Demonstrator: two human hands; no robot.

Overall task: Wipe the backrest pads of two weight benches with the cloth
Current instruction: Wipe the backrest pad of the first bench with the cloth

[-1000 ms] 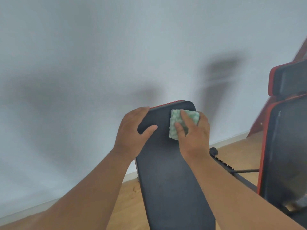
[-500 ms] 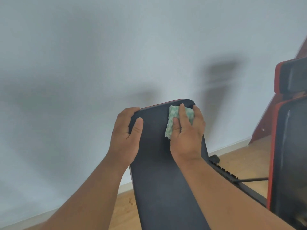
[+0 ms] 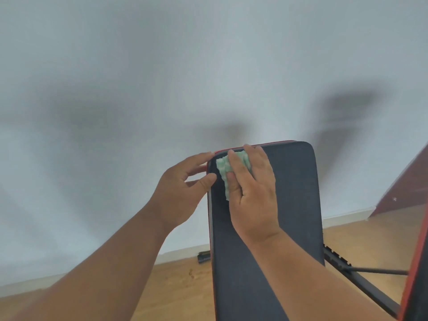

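Observation:
A black backrest pad [image 3: 294, 205] with red trim stands tilted up in front of me. My right hand [image 3: 252, 195] presses a green-and-white cloth [image 3: 223, 166] flat against the pad's top left corner. My left hand [image 3: 183, 191] grips the pad's upper left edge, thumb on the front face and fingers curled behind. Only a red-edged sliver of the second bench [image 3: 414, 286] shows at the right border.
A pale wall fills the upper view, with a white skirting board [image 3: 347, 216] below it. The floor [image 3: 176, 288] is light wood. The bench's black metal frame and strut [image 3: 361, 274] run to the right of the pad. A dark red sloped panel [image 3: 407, 184] rises at far right.
My right hand slid the cloth from the pad's top right to its top left corner. My left hand shifted onto the pad's left edge. The view swung left, hiding most of the second bench.

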